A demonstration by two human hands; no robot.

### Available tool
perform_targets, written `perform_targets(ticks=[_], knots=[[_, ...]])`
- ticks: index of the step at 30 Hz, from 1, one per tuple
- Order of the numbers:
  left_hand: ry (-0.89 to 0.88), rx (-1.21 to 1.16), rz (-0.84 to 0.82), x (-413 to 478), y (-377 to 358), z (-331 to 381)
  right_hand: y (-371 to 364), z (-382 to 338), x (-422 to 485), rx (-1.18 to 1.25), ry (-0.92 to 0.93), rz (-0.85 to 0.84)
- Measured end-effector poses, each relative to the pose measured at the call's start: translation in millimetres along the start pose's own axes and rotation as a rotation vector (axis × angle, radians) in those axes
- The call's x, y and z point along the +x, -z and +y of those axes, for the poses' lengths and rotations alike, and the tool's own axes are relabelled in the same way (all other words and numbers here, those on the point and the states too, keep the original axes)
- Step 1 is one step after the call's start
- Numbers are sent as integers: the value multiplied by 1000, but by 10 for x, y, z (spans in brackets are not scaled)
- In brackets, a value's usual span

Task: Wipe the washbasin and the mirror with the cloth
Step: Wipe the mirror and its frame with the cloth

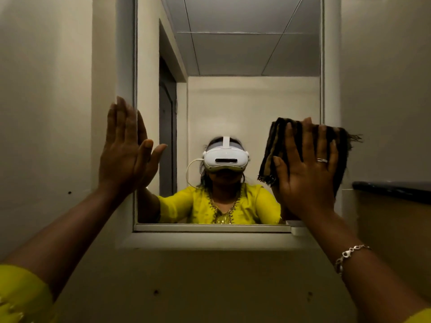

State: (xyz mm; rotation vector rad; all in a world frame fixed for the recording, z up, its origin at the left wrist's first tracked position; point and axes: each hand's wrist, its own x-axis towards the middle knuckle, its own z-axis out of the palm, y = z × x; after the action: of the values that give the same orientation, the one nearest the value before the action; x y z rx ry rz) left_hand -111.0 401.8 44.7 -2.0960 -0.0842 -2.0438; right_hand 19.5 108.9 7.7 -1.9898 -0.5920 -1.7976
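The mirror hangs on the wall straight ahead in a pale frame. My right hand lies flat with spread fingers on a dark brown striped cloth, pressing it against the glass at the mirror's lower right edge. My left hand is flat and open against the mirror's left frame edge, holding nothing. The glass reflects a person in a yellow top wearing a white headset. The washbasin is out of view.
A pale ledge runs under the mirror. A dark countertop edge juts out on the right wall. Cream walls close in on both sides.
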Motion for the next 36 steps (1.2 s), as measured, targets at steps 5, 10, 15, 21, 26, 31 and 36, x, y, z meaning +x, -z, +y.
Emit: perform_targets(ticks=[5,10,15,21,26,31,36], knots=[[2,-50,33,-1,18,22,-23,-265,-100,-10,-88,-1],[-11,-8,43,-9,14,3,-72,-696,-214,47,7,-28],[-16,-53,35,-18,15,15,-126,-1253,-236,95,84,-58],[15,-214,10,-8,66,62,-188,-1832,-246,147,151,-62],[22,-309,13,-21,78,62,-229,-2141,-229,205,179,-68],[29,-303,10,-27,80,60,-274,-2067,-232,197,293,-60],[44,-261,7,-27,92,63,-275,-1763,-216,167,494,-70]])
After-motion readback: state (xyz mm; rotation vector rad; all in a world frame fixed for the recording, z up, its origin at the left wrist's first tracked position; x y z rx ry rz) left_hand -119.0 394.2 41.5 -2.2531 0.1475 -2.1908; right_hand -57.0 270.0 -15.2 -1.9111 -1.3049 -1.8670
